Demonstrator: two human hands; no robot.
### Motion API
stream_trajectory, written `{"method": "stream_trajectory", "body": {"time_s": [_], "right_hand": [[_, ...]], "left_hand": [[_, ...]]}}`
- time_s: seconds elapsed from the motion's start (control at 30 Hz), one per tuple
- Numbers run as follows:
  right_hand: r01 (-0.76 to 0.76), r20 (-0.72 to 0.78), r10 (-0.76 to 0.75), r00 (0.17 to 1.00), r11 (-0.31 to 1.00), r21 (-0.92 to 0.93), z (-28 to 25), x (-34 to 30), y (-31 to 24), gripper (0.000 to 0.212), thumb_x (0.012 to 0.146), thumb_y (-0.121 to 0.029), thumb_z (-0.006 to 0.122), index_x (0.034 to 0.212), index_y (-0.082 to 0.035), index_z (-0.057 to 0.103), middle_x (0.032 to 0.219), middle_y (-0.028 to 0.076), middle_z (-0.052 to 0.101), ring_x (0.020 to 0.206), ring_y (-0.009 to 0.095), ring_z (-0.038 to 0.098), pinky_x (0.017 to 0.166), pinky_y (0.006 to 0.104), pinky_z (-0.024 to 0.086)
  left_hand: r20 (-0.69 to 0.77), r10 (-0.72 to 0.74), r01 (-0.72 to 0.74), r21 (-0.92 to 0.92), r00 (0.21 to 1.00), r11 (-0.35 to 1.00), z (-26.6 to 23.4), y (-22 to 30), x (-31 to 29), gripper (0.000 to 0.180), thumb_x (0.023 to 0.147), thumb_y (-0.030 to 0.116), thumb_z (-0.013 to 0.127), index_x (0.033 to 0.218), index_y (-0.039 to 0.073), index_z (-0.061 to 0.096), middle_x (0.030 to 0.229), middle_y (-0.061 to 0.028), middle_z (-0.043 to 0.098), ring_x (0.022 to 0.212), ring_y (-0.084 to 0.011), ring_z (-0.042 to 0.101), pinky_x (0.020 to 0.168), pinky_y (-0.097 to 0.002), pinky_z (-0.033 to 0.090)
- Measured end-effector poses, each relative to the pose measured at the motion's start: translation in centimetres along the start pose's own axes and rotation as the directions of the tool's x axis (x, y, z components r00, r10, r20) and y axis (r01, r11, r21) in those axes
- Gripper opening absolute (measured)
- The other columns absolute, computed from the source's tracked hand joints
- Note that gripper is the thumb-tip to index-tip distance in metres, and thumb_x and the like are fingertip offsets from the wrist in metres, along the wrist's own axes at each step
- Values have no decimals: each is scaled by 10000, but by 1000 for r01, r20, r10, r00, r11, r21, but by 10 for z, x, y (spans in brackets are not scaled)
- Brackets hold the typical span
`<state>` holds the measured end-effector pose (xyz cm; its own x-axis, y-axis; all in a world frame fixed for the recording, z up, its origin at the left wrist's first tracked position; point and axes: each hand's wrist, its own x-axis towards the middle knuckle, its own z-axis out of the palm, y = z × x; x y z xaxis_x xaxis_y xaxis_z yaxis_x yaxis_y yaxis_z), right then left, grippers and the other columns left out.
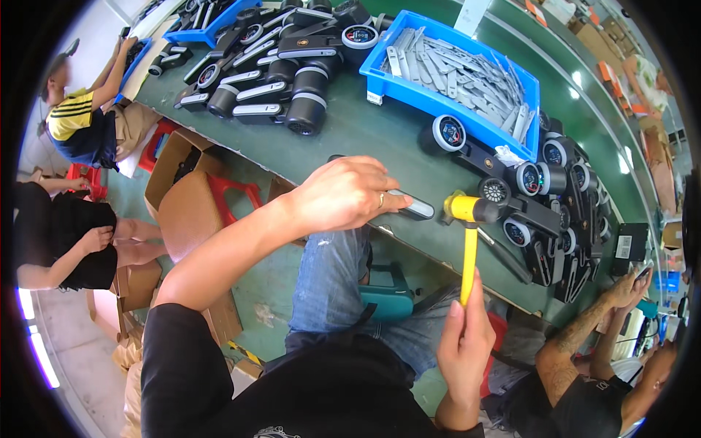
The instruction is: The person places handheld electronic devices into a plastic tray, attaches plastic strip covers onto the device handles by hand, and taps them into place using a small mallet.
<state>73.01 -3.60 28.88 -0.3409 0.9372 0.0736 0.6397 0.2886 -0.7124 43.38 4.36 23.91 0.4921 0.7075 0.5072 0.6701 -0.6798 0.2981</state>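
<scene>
My left hand (347, 191), a ring on one finger, is closed over a black device with a light grey strip (418, 209) along it. Most of that device is hidden under the hand; its end sticks out at the fingertips, by the near edge of the green workbench (365, 135). In my right hand (466, 343) is the handle of a yellow mallet (469, 252), wrapped by thumb and fingers. The mallet's head, yellow with a black face, is raised to the right of the device and stands apart from it.
A blue bin (376, 73) of grey strips stands at the back. Black devices with round displays (299, 109) are piled at the left and right (537, 197). A dark bar (504, 255) lies near the edge. Co-workers sit left (80, 135) and right (577, 372); cardboard boxes (171, 171) stand below left.
</scene>
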Motion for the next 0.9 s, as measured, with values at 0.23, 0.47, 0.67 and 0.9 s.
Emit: {"method": "stream_trajectory", "body": {"time_s": [0.23, 0.47, 0.67, 0.9], "right_hand": [[82, -9, -83, 996, 993, -84, -1, 2, 3, 530, 1030, -52, 559, 1532, 41, 420, 1005, 247, 678, 780, 396, 678, 670, 431, 540], [190, -76, -197, 977, 978, -89, 3, -2, 13, 528, 1017, -56, 585, 1524, 12, 455, 918, 202, 660, 718, 364, 659, 640, 429, 528], [53, 48, -57, 997, 996, 70, 2, -1, 21, 539, 1037, -73, 567, 1556, -15, 436, 843, 170, 636, 660, 239, 625, 605, 370, 499], [-163, 108, 123, 987, 738, 655, 1, -9, 21, 549, 1112, -130, 456, 1618, 7, 293, 845, 26, 551, 586, 75, 518, 523, 220, 448]], "left_hand": [[1, -2, 2, -16, 1000, 1000, 2, -1, 1, 245, 828, 175, 758, 1054, 92, 800, 907, -63, 732, 906, -293, 690, 797, -389, 571], [18, -7, 8, -42, 1000, 999, 0, -1, 3, 285, 831, 162, 761, 1104, 88, 787, 940, -68, 739, 927, -292, 687, 849, -397, 568], [327, 80, -75, -27, 942, 997, -15, -2, 25, 339, 806, 141, 764, 1135, 58, 746, 1053, -75, 712, 1081, -270, 663, 1176, -470, 411], [195, 108, -116, 29, 975, 993, -25, -6, 22, 222, 728, 115, 724, 929, 127, 818, 1313, -116, 646, 1295, -319, 534, 1183, -443, 380]]}}
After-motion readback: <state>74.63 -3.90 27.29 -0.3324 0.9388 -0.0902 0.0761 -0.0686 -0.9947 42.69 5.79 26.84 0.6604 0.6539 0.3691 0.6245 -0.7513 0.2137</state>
